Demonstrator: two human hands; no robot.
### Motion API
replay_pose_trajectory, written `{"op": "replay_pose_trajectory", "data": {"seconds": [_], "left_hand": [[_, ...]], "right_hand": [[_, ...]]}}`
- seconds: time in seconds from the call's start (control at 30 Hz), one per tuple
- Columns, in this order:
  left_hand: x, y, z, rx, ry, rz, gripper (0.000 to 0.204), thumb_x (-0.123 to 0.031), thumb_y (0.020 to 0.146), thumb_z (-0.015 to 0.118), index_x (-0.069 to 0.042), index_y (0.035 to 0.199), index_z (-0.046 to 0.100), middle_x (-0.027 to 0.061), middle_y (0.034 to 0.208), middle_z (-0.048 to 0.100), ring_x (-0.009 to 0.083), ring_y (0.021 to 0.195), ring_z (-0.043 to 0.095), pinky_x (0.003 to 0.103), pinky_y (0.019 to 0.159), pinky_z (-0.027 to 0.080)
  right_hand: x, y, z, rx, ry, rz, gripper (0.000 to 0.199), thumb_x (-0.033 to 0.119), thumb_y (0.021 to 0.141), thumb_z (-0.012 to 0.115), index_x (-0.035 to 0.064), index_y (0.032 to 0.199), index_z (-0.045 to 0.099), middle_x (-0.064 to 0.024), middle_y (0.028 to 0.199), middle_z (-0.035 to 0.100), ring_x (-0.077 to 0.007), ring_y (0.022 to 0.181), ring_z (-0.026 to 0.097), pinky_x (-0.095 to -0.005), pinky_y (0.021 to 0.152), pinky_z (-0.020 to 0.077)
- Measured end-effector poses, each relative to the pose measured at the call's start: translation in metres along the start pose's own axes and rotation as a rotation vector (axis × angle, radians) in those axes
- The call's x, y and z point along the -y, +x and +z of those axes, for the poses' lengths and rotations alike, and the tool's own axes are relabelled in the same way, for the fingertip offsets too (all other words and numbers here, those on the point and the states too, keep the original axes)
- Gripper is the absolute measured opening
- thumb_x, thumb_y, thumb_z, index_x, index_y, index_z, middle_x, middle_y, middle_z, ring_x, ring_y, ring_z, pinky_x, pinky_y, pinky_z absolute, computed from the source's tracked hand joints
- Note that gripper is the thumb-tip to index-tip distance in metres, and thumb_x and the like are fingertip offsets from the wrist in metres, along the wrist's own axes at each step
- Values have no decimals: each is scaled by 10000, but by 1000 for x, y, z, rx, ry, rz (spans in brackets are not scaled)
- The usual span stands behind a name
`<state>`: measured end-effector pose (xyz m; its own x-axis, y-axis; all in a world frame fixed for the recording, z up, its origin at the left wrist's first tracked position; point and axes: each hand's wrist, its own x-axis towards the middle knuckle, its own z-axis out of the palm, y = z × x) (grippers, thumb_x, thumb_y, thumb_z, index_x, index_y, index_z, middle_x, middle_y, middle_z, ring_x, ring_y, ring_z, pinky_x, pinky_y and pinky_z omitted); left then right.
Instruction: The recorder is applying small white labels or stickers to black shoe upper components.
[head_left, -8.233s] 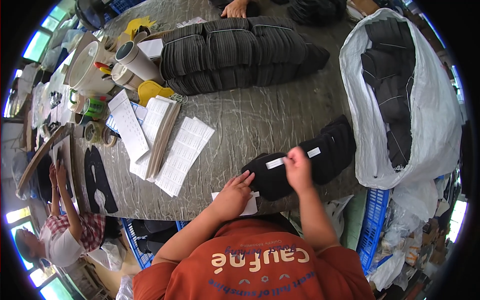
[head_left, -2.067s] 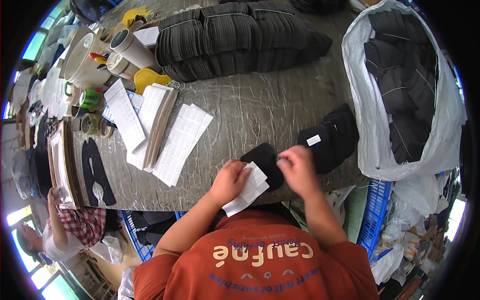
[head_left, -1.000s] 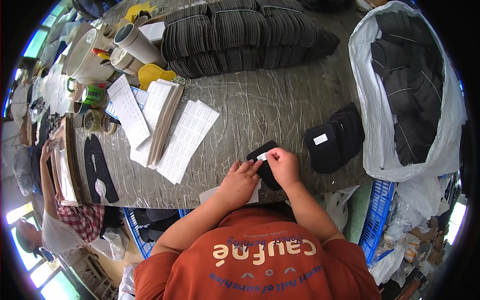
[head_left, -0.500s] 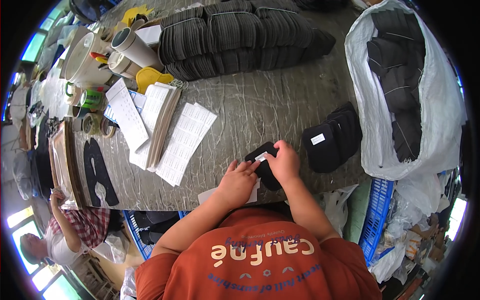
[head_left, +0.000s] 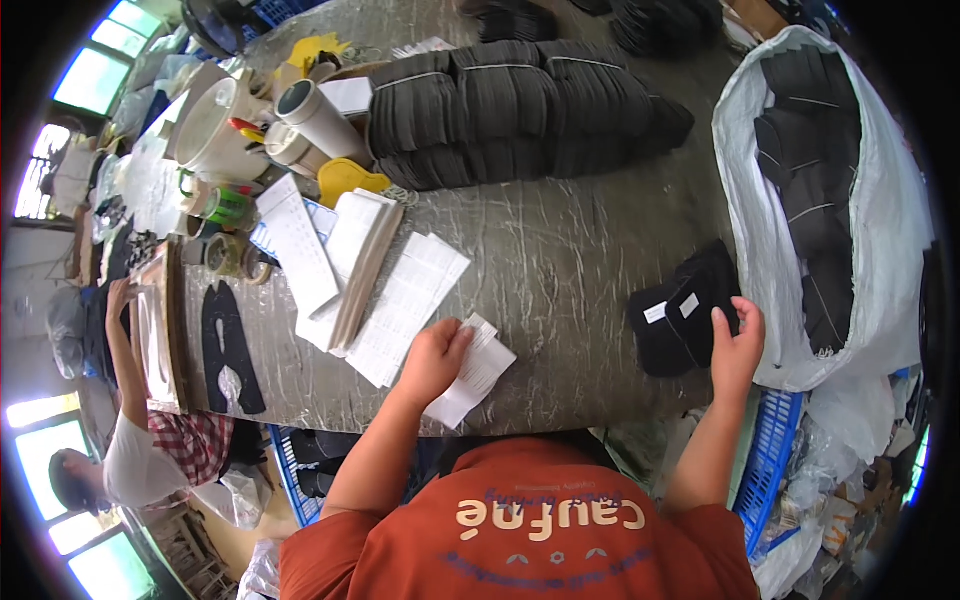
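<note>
My left hand (head_left: 437,358) pinches a small sheet of printed white labels (head_left: 480,372) near the front edge of the table. My right hand (head_left: 738,350) is at the right, its thumb and fingers apart at the edge of a fanned pile of flat, rounded black pieces (head_left: 664,347). Two pieces of the pile show a small white sticker (head_left: 689,305) each. Whether my right fingertips still touch the topmost piece is hard to make out. Left of my left hand lie larger label sheets (head_left: 412,300).
Tied rows of black pieces (head_left: 510,110) lie at the back. A white sack (head_left: 740,200) of black bundles stands at right, a blue crate (head_left: 775,440) below it. Paper stacks, cups (head_left: 322,115) and tape rolls (head_left: 228,255) fill the left. Another person (head_left: 130,460) works at far left.
My right hand has carried the black piece with its sticker rightward onto the fanned pile and loosened its fingers. My left hand has left that piece and now lifts the small label sheet.
</note>
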<state>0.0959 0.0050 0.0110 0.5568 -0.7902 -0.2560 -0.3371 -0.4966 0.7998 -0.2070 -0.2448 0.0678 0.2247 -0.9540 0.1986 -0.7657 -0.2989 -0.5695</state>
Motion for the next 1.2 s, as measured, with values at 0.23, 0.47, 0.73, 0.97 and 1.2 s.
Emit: {"op": "replay_pose_trajectory", "data": {"seconds": [0.23, 0.47, 0.73, 0.97, 1.2], "left_hand": [[-2, 18, 5, -52, -214, -193, 274, -209, 932, 580, -9, 744, 574, -17, 591, 465, 72, 563, 401, 282, 504, 361], [27, 41, -15, -232, 146, -86, 288, -215, 898, 614, 23, 743, 563, 121, 559, 507, 171, 533, 440, 372, 509, 377], [50, 74, -14, -163, 241, -39, 391, -145, 845, 655, 83, 1150, 569, 250, 1031, 642, 352, 966, 635, 386, 827, 490], [63, 76, -1, -309, 326, -45, 443, -113, 808, 667, 57, 1191, 522, 242, 1137, 559, 399, 1090, 513, 439, 950, 413], [78, 65, -7, -508, 320, 6, 446, -66, 811, 653, 37, 1217, 499, 220, 1185, 520, 396, 1115, 481, 449, 971, 393]], "right_hand": [[18, -39, 49, 131, 2, -315, 396, 87, 685, 756, 49, 1022, 551, -147, 1106, 546, -372, 1064, 484, -472, 942, 374], [1, -17, 41, -4, 94, -303, 349, 86, 690, 757, 61, 980, 565, -152, 1103, 546, -361, 1080, 485, -463, 950, 385], [-89, 109, -81, -294, 33, 139, 545, 158, 786, 737, -12, 1251, 507, -192, 1246, 555, -314, 1172, 515, -390, 1003, 384], [-102, 186, -142, -328, 58, 123, 557, 223, 745, 759, -27, 1193, 543, -164, 1022, 645, -257, 900, 620, -375, 828, 489], [-163, 248, -49, -366, 1085, 590, 617, 436, 910, 543, 122, 1415, 379, -96, 1440, 387, -299, 1253, 415, -471, 967, 386]]}}
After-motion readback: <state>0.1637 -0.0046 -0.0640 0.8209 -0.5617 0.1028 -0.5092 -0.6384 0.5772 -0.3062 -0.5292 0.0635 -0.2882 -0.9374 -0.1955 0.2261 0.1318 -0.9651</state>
